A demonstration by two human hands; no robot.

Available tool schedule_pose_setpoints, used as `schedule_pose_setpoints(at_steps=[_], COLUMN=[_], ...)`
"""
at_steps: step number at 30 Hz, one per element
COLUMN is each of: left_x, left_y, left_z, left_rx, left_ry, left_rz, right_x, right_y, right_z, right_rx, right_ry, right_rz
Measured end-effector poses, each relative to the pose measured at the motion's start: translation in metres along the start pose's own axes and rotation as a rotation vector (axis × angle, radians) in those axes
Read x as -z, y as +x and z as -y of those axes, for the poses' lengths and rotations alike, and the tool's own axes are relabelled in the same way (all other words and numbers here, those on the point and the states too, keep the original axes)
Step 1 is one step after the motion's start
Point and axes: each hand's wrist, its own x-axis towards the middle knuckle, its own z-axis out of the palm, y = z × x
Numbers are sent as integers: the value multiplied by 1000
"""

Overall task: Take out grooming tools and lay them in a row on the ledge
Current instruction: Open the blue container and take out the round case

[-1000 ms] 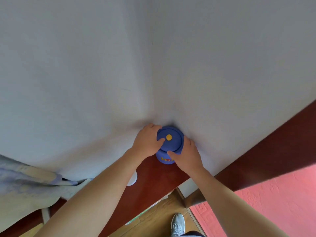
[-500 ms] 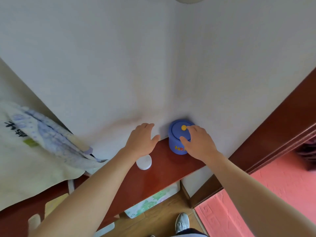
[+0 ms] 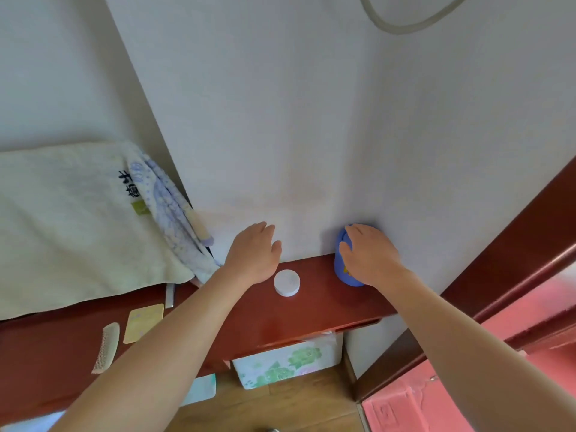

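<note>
A blue round container (image 3: 340, 265) stands on the red-brown wooden ledge (image 3: 314, 316), against the white wall. My right hand (image 3: 369, 255) lies over its top with thumb and fingers curled round it, hiding the lid. My left hand (image 3: 254, 254) is held flat, fingers straight, beside the wall and above the ledge, holding nothing. A small white round jar (image 3: 287, 282) sits on the ledge between my hands. Further left on the ledge lie a pale comb (image 3: 106, 347), a yellow rectangular pad (image 3: 143, 322) and a small metal tool (image 3: 170, 295).
A cream towel (image 3: 78, 232) and a blue-patterned cloth (image 3: 170, 213) hang over the ledge's left part. A floral box (image 3: 286, 361) stands on the wooden floor below the ledge. A dark wooden door frame (image 3: 511, 260) runs along the right, with a red mat (image 3: 461, 400) beyond.
My left hand has let go of the blue container and moved left, opening flat. My right hand stays on the container. The view has widened, showing the towel, comb and pad.
</note>
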Motion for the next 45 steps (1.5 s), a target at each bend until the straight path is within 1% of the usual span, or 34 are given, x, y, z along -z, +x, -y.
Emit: schedule_pose_setpoints(at_steps=[6,10,14,17,19,26,33,37,40,45], left_x=[-1,-5,-6,-2,1,11,26,30,30,31], left_y=[-30,-53,-77,-94,-107,-161,-229,-265,-291,-328], left_z=[-13,-22,-20,-15,-9,28,75,103,120,137], left_rx=[84,115,165,204,228,322,407,484,549,685], left_ry=[15,6,18,22,30,37,26,65,66,73], left_rz=[-48,-87,-110,-135,-160,-242,-263,-240,-267,-286], right_x=[8,10,15,19,19,11,-3,-14,-25,-36], right_y=[-15,-21,-30,-36,-39,-59,-91,-108,-120,-132], right_z=[-6,-12,-5,6,16,70,146,186,212,250], right_rx=[117,185,235,287,328,430,546,612,666,790], right_ry=[-28,-2,20,20,26,72,71,91,125,106], right_rz=[0,-18,-34,1,-6,-1,17,2,-12,21])
